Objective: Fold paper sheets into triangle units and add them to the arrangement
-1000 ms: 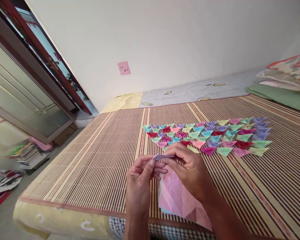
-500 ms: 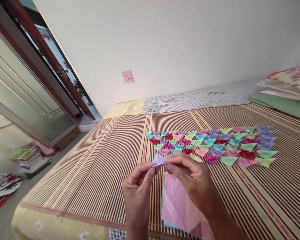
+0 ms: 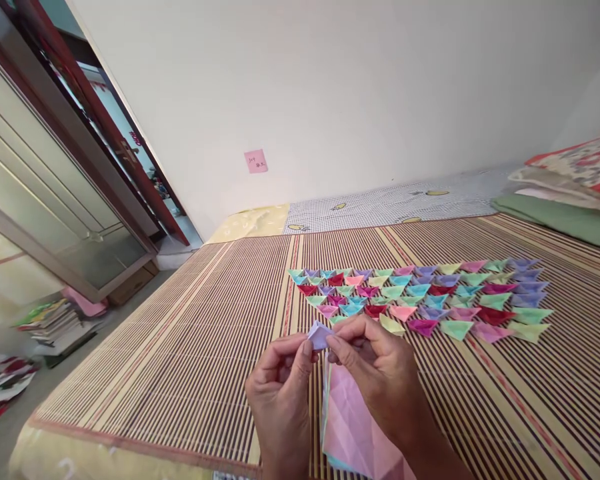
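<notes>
A small folded piece of lavender paper point(image 3: 319, 335) is held up between my two hands, above the mat. My left hand point(image 3: 283, 380) pinches its left corner between thumb and forefinger. At the right corner, my right hand point(image 3: 380, 380) grips it the same way. Under my right hand and forearm lies a stack of creased paper sheets point(image 3: 347, 413), pink on top with bluish-green edges showing. Just beyond my fingers, several rows of small folded paper boats point(image 3: 423, 327) in many colours rest on the mat; my right hand hides part of the nearest row.
A striped bamboo mat point(image 3: 190, 347) covers the bed. Folded cloths, one of them green point(image 3: 555, 217), are piled at the far right. A pink note point(image 3: 256, 161) sticks to the wall. Books point(image 3: 55, 317) are stacked on the floor at left, below a glazed door point(image 3: 75, 180).
The lavender paper has tilted, its upper flap coming down, so it now shows a compact diamond-like face. Both hands keep their pinch on it. The camera view has shifted slightly.
</notes>
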A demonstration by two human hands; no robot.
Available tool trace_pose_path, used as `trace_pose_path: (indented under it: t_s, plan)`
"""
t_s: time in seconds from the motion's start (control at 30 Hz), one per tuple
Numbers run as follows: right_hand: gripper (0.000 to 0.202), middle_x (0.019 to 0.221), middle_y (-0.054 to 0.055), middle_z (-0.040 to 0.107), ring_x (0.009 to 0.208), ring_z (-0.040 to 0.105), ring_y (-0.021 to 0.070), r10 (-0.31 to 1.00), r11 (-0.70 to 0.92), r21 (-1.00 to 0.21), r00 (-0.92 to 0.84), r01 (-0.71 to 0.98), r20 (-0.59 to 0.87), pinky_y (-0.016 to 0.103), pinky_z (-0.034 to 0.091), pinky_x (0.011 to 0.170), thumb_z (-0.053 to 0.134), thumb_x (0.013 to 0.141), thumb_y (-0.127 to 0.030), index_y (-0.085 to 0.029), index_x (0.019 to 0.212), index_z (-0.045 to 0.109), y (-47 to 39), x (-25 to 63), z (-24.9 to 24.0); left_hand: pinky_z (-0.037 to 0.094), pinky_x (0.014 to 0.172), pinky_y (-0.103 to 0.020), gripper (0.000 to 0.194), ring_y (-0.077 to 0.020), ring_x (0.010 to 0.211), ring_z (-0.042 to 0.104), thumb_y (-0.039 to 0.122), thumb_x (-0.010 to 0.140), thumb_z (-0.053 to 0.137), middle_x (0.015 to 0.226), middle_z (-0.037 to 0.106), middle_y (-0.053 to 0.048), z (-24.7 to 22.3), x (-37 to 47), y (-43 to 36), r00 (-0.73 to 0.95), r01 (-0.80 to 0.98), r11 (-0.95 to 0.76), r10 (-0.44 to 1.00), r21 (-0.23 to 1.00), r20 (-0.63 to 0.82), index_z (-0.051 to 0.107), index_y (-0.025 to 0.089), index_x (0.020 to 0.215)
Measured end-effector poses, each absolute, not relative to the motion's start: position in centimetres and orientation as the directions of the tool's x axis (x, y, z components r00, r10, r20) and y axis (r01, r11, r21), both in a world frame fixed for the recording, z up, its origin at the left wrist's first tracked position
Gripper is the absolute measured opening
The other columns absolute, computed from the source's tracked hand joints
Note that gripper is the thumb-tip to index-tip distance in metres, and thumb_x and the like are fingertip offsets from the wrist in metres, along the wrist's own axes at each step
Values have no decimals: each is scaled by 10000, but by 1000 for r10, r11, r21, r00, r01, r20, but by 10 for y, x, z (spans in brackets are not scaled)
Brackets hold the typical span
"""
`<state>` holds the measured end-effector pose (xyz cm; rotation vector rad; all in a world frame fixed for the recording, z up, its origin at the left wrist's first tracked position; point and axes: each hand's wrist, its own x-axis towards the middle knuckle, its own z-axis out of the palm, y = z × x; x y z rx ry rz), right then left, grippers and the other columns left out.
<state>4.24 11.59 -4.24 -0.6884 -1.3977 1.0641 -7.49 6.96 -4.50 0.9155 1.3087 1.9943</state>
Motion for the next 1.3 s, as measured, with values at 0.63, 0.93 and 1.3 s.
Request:
trace_pose_path:
  t_s: [0.63,0.93,1.3]
  plan:
    - [127,811,21,705,764,679,195,898,392,-918,-193,-58,396,316,556,676,663,925,-295,-218,1003,727,121,46,-41,579,678,-242,165,-167,719,695,298,784,857,762,741,-40,-47,-77,69,-546,16,-242,811,970,211,764,171,833]
    - [190,727,-10,632,678,579,156,887,418,-906,-184,-71,424,283,465,637,609,969,-300,-211,809,659,120,49,-38,568,690,-241,260,-153,725,689,296,714,904,778,746,-40,-49,-72,75,-420,-260,-173,906,950,50,761,161,885]
    - [244,723,-13,555,671,529,147,874,198,-956,-403,-215,272,277,453,615,610,964,-377,-200,797,631,128,58,-40,511,698,-248,256,-147,677,655,399,887,762,697,729,-39,-45,-77,70,-258,-174,-135,962,975,87,740,169,777]
